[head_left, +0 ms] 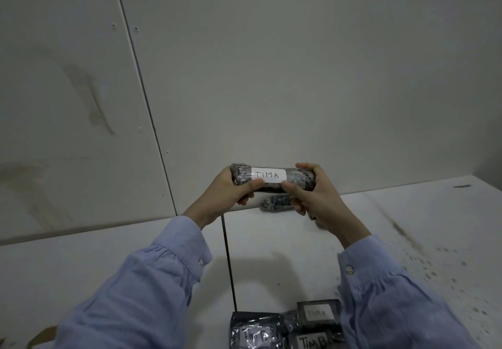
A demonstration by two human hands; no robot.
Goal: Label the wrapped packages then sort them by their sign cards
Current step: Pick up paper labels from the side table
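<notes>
- Nearest me, at the bottom edge of the view, three wrapped packs lie bunched on the white desk (271,242). The TIMA pack (318,314) lies farthest of the three. The left TIM B pack (254,335) and right TIM B pack (312,342) are partly cut off by the frame.
- My left sleeve (135,289) and right sleeve (394,302), both pale blue, reach forward, and the right one overlaps the bunch.
- A dark seam (229,261) runs across the desk between my arms, and dark specks mark the desk on the right.
- Raised above the desk, the held package (241,176) lies level. Its white label (268,175) faces me and reads "TIMA".
- My left grip (226,195) wraps its left end with the thumb at the label's lower corner. My right grip (319,199) wraps the right end the same way.
- Beyond, a spare package (275,203) rests on the desk near the wall (298,77), partly hidden by my right fingers.
</notes>
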